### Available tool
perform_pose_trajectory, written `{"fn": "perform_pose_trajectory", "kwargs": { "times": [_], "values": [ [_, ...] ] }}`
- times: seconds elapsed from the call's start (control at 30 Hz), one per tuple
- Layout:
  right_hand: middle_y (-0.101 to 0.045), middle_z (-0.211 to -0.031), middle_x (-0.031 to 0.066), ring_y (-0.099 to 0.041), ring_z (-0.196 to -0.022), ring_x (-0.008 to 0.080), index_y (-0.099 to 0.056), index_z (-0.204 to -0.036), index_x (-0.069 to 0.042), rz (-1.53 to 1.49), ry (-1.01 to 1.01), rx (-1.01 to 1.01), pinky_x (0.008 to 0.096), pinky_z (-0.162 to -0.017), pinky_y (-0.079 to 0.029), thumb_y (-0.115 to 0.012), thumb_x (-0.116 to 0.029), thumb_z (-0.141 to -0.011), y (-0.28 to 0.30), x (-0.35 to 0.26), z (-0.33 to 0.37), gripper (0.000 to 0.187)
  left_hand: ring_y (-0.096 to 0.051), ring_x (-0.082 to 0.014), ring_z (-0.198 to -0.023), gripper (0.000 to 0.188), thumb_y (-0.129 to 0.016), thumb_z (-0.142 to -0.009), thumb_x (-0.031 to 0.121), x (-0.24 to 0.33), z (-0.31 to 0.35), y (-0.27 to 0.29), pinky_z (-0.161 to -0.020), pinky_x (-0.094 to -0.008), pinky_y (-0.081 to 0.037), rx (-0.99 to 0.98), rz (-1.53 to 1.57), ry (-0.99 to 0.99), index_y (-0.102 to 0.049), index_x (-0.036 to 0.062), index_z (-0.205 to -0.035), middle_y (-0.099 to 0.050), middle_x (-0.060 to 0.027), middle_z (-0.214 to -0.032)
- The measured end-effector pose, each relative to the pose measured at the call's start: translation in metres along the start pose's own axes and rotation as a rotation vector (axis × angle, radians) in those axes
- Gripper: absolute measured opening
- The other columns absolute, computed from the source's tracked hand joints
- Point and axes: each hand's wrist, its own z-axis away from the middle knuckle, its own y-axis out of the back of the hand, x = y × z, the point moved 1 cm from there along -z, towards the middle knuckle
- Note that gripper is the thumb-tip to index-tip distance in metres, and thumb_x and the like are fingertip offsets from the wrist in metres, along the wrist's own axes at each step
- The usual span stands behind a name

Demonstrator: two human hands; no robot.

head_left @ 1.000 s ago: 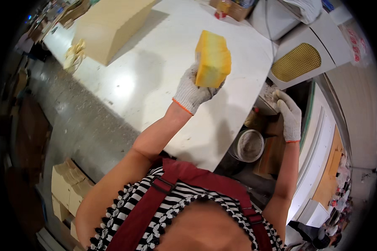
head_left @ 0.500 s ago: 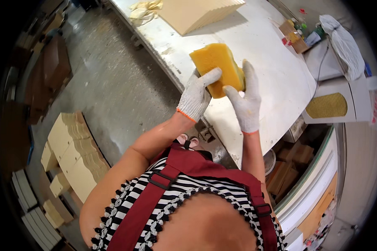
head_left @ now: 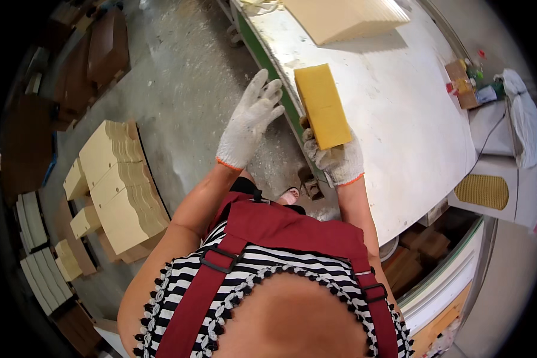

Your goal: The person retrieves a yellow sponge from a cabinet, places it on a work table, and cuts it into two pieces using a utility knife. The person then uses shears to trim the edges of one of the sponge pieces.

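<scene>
A yellow sponge block [head_left: 323, 107] is held up over the near left edge of the white table [head_left: 394, 155]. My right hand [head_left: 340, 158], in a white knit glove with an orange cuff, grips its lower end; dark stains show on the fingers. Part of that grip is hidden behind the sponge. My left hand [head_left: 250, 122], gloved the same way, is off the sponge, to its left over the floor. Its fingers are stretched out and it holds nothing.
A stack of cream panels [head_left: 346, 21] stands on the table's far end. Beyond the right edge sit a small carton [head_left: 462, 89] and a white bag [head_left: 519, 119]. More cream panels [head_left: 116, 185] are stacked on the floor at left, with brown stacks [head_left: 108, 48] behind.
My left hand has let go of the sponge and moved left, opening. My right hand now holds the sponge alone, turned so a narrower face shows. The view has shifted left.
</scene>
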Motion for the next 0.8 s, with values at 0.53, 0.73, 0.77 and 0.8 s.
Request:
{"fn": "perform_pose_trajectory", "kwargs": {
  "times": [0.53, 0.73, 0.77, 0.8],
  "values": [
    [-0.053, -0.134, 0.0146, -0.054, -0.120, 0.0242, -0.040, -0.140, 0.002, 0.820, 0.251, 0.184, 0.0351, -0.101, -0.044, -0.064, -0.032, -0.085, -0.091, 0.099, -0.216, 0.069, -0.054, -0.0208, -0.116, 0.093, -0.080, -0.062, -0.001, 0.132, -0.112, 0.180, -0.103, -0.0331, -0.043, -0.032, -0.127, -0.063, -0.035, 0.0003, -0.144, -0.054, -0.0119, -0.129],
    [-0.059, -0.123, 0.0143, -0.057, -0.111, 0.0210, -0.054, -0.127, 0.007, 1.052, 0.384, 0.468, 0.0307, -0.096, -0.045, -0.070, -0.011, -0.076, -0.111, 0.064, -0.238, 0.056, -0.039, -0.0235, -0.134, 0.124, -0.088, -0.055, 0.007, 0.128, -0.165, 0.204, -0.111, -0.0332, -0.032, -0.346, 0.055, 0.169, -0.013, 0.0059, -0.153, -0.036, -0.0155, -0.148],
    [-0.060, -0.121, 0.0133, -0.058, -0.109, 0.0206, -0.058, -0.122, 0.007, 1.184, 0.411, 0.528, 0.0306, -0.095, -0.045, -0.071, -0.010, -0.074, -0.117, 0.052, -0.240, 0.053, -0.039, -0.0235, -0.134, 0.126, -0.088, -0.055, 0.006, 0.129, -0.176, 0.205, -0.111, -0.0331, -0.032, -0.379, 0.183, 0.226, -0.010, 0.0061, -0.154, -0.035, -0.0157, -0.148],
    [-0.060, -0.121, 0.0133, -0.058, -0.109, 0.0206, -0.058, -0.122, 0.007, 1.188, 0.431, 0.523, 0.0306, -0.095, -0.045, -0.071, -0.010, -0.074, -0.122, 0.043, -0.242, 0.053, -0.039, -0.0235, -0.134, 0.126, -0.088, -0.055, 0.006, 0.131, -0.189, 0.207, -0.111, -0.0331, -0.032, -0.396, 0.179, 0.219, -0.010, 0.0061, -0.154, -0.035, -0.0157, -0.148]
  ]
}}
